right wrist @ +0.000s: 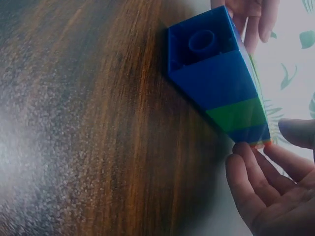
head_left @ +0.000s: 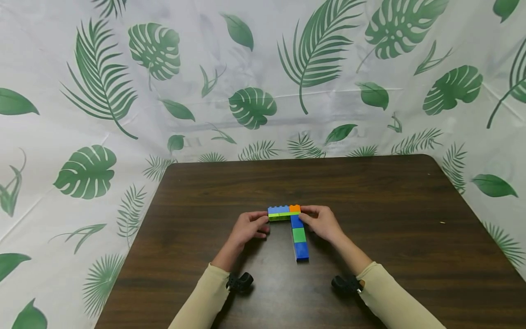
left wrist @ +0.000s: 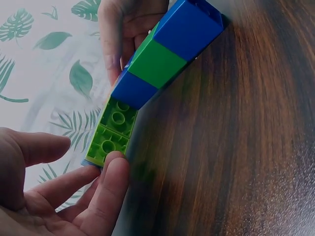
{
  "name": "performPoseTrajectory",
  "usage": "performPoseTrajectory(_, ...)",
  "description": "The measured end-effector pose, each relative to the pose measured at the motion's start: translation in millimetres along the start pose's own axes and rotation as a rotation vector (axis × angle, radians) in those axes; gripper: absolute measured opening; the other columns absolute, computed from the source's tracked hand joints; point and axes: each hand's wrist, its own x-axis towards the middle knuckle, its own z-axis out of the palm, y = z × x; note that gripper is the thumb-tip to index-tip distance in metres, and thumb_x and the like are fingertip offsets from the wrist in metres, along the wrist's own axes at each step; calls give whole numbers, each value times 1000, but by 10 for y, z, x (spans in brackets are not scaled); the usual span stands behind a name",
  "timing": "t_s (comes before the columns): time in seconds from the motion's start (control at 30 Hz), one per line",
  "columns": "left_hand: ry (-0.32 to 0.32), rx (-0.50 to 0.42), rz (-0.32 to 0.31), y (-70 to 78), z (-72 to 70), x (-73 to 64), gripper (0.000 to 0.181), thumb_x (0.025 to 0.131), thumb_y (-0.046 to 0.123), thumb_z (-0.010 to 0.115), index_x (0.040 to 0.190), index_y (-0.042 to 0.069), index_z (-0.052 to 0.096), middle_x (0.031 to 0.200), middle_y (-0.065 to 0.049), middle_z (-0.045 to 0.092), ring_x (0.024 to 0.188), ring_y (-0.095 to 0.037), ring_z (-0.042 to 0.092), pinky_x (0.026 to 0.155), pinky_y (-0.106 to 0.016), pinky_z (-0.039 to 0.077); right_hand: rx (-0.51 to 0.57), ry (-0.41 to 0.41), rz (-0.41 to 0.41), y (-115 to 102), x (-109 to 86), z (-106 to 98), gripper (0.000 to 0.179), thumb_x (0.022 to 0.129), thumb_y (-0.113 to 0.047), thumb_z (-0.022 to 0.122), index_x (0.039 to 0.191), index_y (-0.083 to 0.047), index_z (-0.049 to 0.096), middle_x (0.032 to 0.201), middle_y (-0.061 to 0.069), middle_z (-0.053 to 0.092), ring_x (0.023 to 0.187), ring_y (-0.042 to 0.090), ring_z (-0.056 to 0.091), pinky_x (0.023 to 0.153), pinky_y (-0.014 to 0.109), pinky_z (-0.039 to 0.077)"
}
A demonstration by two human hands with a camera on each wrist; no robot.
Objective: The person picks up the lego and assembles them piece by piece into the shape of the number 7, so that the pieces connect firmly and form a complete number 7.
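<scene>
An L-shaped assembly of toy building bricks rests on the table. Its long arm has a blue end brick (head_left: 302, 251), a green brick (head_left: 299, 235) and another blue brick (head_left: 297, 221), with the hollow underside facing the near edge. Across the far end run lime-green bricks (left wrist: 112, 120), backed by light blue bricks (head_left: 279, 209) and an orange brick (head_left: 294, 208). My left hand (head_left: 245, 227) touches the row's left end with fingertips, its thumb apart from the bricks. At the corner, fingertips of my right hand (head_left: 326, 223) touch the assembly near the orange brick.
The dark wood-grain table (head_left: 390, 219) spreads around the bricks. A white backdrop (head_left: 255, 59) with green leaves hangs behind and beside it. A black wrist device (head_left: 240, 282) is worn on the left wrist, and another black wrist device (head_left: 346, 283) on the right.
</scene>
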Motion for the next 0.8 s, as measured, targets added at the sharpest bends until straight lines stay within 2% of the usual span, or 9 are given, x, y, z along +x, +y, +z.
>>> performPoseTrajectory(0.2,-20,15,-1,-11,-12,4,38,96,19,59,129,0,58,121,-19,61,83,-23,68,69,-36,57,4,-20,-6,-18,-24,0,35,91,-26,66,121,-8,66,109,14,67,64,20,61,57,32,52)
performPoseTrajectory(0.43,-78,40,8,276,-3,-235,41,98,12,53,133,-10,49,129,-30,53,102,-45,60,82,-50,53,14,-38,-18,24,-7,16,37,91,-26,67,122,-5,65,116,16,66,71,18,64,61,32,55)
performPoseTrajectory(0.53,-82,58,20,246,-10,-220,41,99,12,52,133,-10,48,132,-30,51,103,-47,59,84,-52,51,28,-38,-11,44,-6,20,36,91,-26,67,121,-6,65,115,15,66,75,17,65,62,31,55)
performPoseTrajectory(0.7,-72,57,39,67,-41,-96,41,98,14,53,133,-8,49,132,-28,52,99,-45,62,81,-51,53,33,-46,-9,72,-22,21,38,91,-28,67,122,-8,64,118,14,65,81,19,65,65,32,56)
performPoseTrajectory(0.8,-55,93,73,-19,-70,-66,42,98,16,55,134,-5,50,130,-26,54,95,-40,65,76,-47,55,32,-53,-20,81,-52,-6,38,91,-28,67,123,-8,64,119,14,64,85,19,64,67,32,56)
